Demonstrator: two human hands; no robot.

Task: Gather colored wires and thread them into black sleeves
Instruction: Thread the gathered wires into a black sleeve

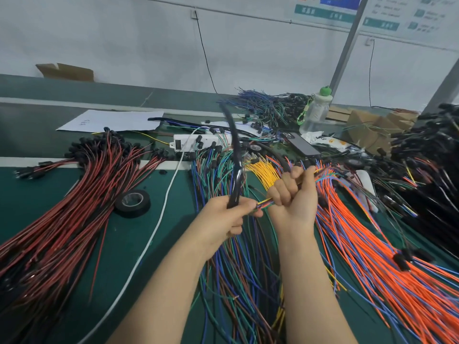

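Both hands are up over the green table [124,234], just right of the black tape roll [133,203]. The left hand [223,219] grips the lower end of a black sleeve [236,150], which curves up and away from the roll, blurred along its upper length. The right hand [294,194] is a tight fist around a bundle of colored wires [265,204]. That bundle bridges the small gap between the hands and meets the sleeve's mouth at the left fingertips. Whether it's actually inside, I can't quite tell.

Left of the tape roll fans a big spread of red-and-black wires [74,194]. Behind the roll sits a white power strip [196,142], and its white cable [161,214] runs down past the roll's right side. Yellow wires [263,170] lie right of the roll and farther back, orange wires [372,244] far to its right.
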